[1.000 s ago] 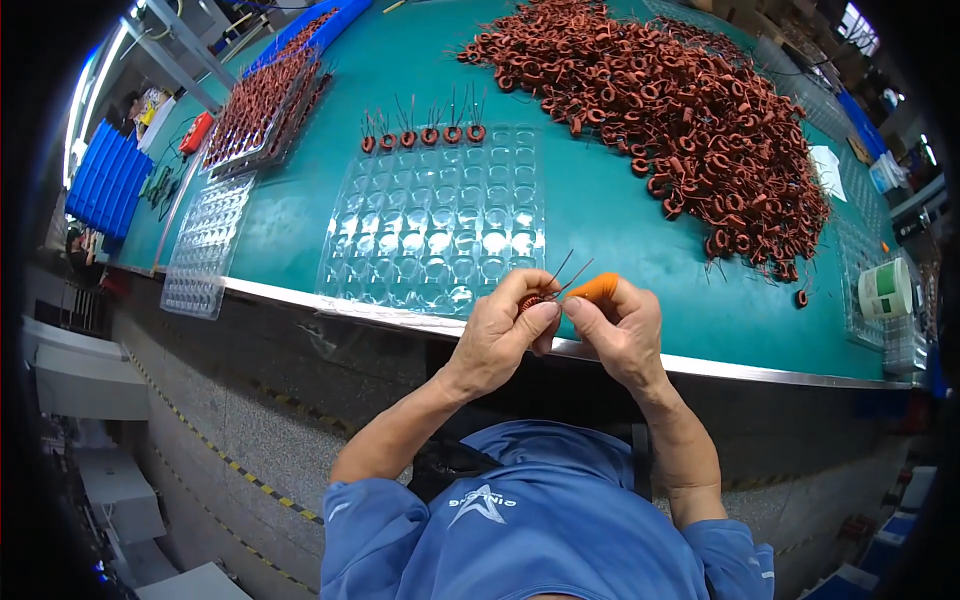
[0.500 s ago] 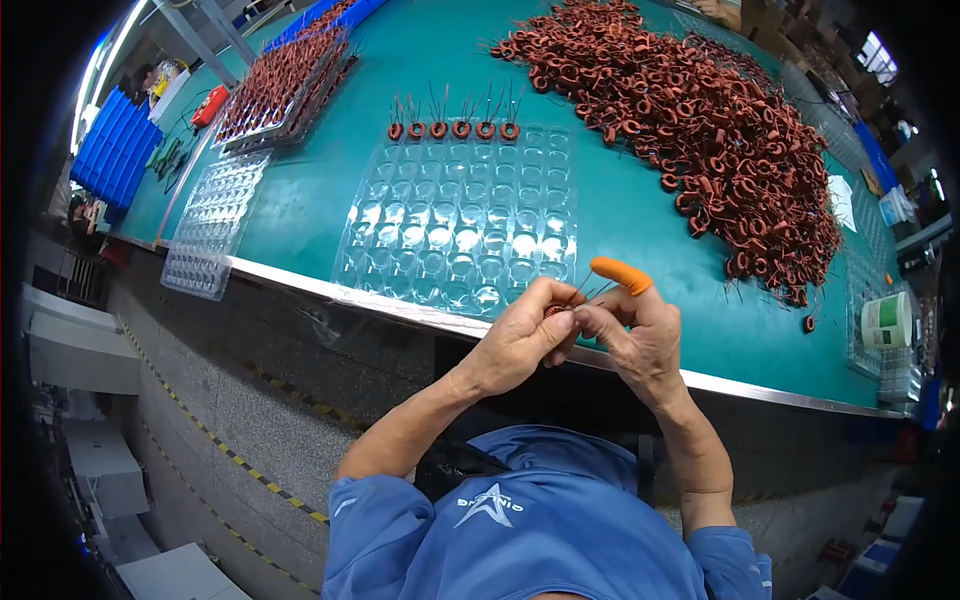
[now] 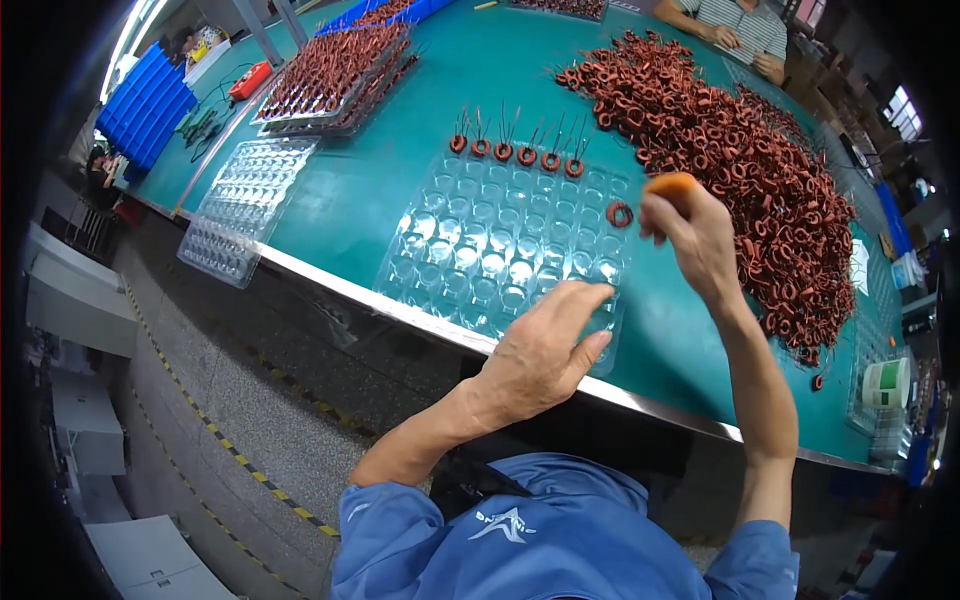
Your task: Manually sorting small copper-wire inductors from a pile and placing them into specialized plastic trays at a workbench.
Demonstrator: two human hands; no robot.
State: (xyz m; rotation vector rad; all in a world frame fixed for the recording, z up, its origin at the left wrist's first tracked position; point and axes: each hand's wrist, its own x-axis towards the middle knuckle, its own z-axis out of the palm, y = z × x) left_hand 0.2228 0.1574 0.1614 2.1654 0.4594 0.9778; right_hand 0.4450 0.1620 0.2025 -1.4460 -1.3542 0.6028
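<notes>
My left hand (image 3: 545,350) is open above the near right part of a clear plastic tray (image 3: 465,235), thumb apart from the stretched fingers. To its upper right, my right hand (image 3: 695,235) is closed, with an orange cot on one finger. A reddish-brown toroidal coil (image 3: 619,214) hangs at its fingertips, over the tray's right edge; motion blurs the fingers and the coil's leads are hard to make out. Along the far edge of the tray stands a row of several similar coils (image 3: 527,155), their thin wire leads pointing up. The rounded pockets nearer me hold nothing.
A big heap of coils (image 3: 710,150) covers the right of the green table (image 3: 350,200). Stacked filled trays (image 3: 340,75), another clear tray (image 3: 245,205) and a blue crate (image 3: 148,108) lie left. A white-green tub (image 3: 884,384) stands far right. Another person (image 3: 735,35) sits opposite.
My hands have parted from their joint hold on the coil. The right one has moved up and right with it; the left has opened over the tray. The whole view has shifted.
</notes>
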